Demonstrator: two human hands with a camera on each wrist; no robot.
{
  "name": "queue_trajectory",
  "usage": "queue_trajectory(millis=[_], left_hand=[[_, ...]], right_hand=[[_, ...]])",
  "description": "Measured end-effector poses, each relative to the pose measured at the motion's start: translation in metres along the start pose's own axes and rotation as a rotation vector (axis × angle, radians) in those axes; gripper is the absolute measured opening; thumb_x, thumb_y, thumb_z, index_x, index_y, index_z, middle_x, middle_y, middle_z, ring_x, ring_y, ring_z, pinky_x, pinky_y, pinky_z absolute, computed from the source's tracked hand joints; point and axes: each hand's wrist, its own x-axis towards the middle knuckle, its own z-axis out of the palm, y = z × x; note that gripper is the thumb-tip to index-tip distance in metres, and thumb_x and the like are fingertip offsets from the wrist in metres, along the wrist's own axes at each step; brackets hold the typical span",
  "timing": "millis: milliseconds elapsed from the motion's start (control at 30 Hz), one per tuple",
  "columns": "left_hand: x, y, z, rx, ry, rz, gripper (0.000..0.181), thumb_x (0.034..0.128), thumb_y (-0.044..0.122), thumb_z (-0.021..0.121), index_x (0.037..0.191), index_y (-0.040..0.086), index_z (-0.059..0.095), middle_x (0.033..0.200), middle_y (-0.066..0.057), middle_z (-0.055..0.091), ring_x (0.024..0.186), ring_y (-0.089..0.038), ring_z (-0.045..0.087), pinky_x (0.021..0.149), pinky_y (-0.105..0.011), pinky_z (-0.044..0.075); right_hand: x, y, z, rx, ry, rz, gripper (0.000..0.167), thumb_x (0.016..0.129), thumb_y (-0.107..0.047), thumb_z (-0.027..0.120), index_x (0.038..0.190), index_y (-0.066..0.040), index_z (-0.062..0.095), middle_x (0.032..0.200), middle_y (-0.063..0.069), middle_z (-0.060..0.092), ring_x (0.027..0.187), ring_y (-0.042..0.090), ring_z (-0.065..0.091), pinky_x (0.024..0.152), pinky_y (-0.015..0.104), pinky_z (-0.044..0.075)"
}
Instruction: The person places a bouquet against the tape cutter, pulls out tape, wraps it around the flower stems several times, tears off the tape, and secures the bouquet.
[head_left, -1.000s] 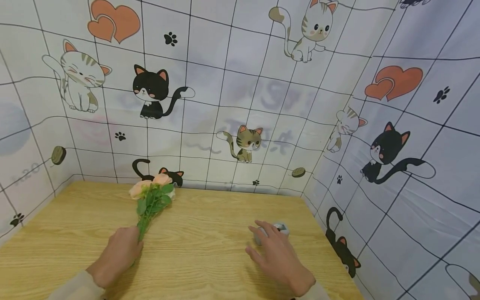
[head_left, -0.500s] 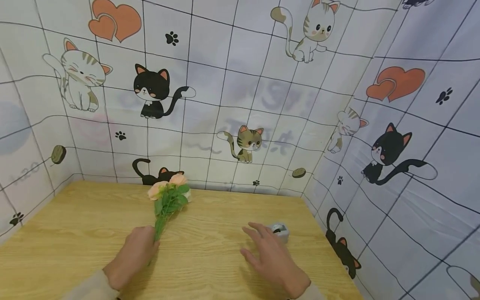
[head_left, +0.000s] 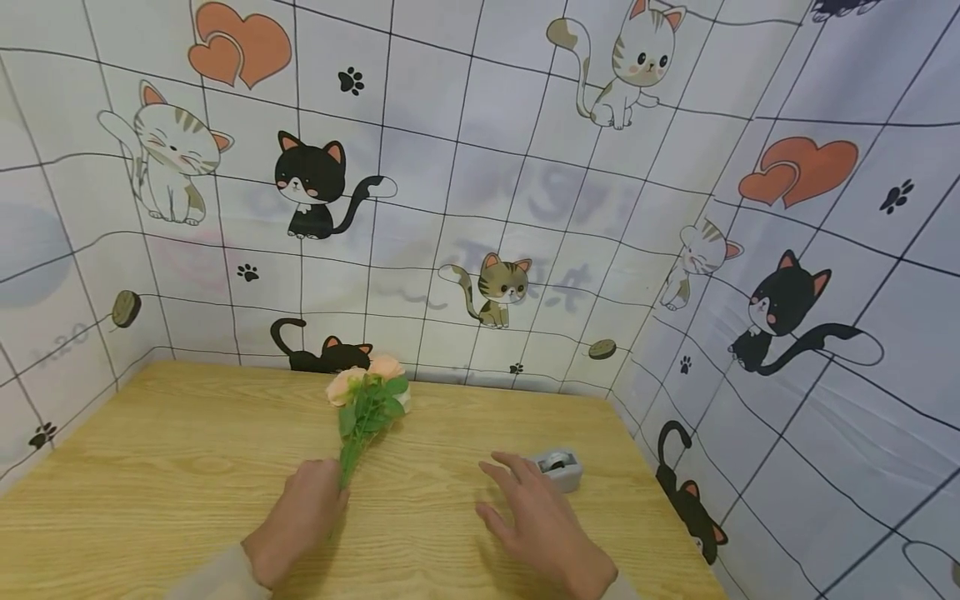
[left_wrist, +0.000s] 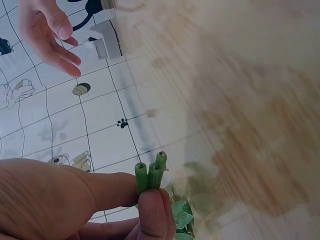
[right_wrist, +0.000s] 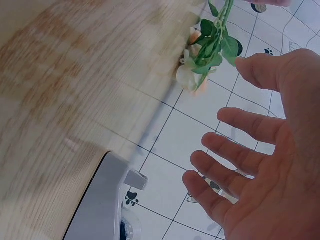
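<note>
My left hand (head_left: 303, 512) pinches a small bunch of artificial flowers (head_left: 367, 408) by the stems, its peach and white blooms pointing away toward the back of the table. In the left wrist view, several cut stem ends (left_wrist: 155, 175) poke out between the thumb and fingers. My right hand (head_left: 536, 521) hovers with fingers spread and holds nothing, as the right wrist view shows its bare palm (right_wrist: 280, 175). Just beyond it on the table sits a grey tape dispenser (head_left: 567, 473), partly behind the hand; its side (right_wrist: 100, 200) appears at the bottom of the right wrist view.
The wooden table (head_left: 202, 450) ends against a white gridded cloth (head_left: 420, 167) printed with cats and hearts. This cloth also rises along the left and right sides.
My left hand has carried the flowers to the right, toward the table's middle. My right hand has shifted slightly left, uncovering more of the tape dispenser.
</note>
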Motion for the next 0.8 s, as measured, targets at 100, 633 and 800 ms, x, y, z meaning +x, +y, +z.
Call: queue_trajectory(millis=[100, 633, 800], left_hand=[[-0.002, 0.007, 0.006, -0.019, 0.01, 0.017, 0.024, 0.0984, -0.009, 0.082, 0.08, -0.003, 0.068, 0.069, -0.006, 0.064, 0.055, -0.013, 0.054, 0.044, -0.023, 0.043], [-0.001, 0.04, 0.031, -0.029, 0.055, 0.103, 0.027, 0.0942, -0.012, 0.085, 0.076, -0.001, 0.068, 0.066, -0.006, 0.064, 0.054, -0.01, 0.052, 0.043, -0.021, 0.043], [0.0, 0.049, 0.034, -0.07, 0.04, 0.097, 0.026, 0.0963, -0.013, 0.082, 0.077, -0.001, 0.068, 0.066, -0.004, 0.061, 0.052, -0.01, 0.051, 0.043, -0.02, 0.041]], right_hand=[[-0.001, 0.0, -0.001, 0.004, -0.008, 0.002, 0.055, 0.114, -0.037, 0.078, 0.163, -0.014, 0.066, 0.169, 0.014, 0.064, 0.151, 0.041, 0.066, 0.114, 0.065, 0.063], [-0.006, 0.003, -0.003, 0.01, -0.013, 0.023, 0.055, 0.114, -0.036, 0.079, 0.162, -0.014, 0.067, 0.169, 0.014, 0.064, 0.152, 0.04, 0.066, 0.114, 0.064, 0.063], [-0.006, 0.011, -0.001, 0.014, -0.009, 0.03, 0.055, 0.114, -0.036, 0.079, 0.162, -0.014, 0.066, 0.169, 0.015, 0.063, 0.15, 0.041, 0.067, 0.114, 0.064, 0.063]])
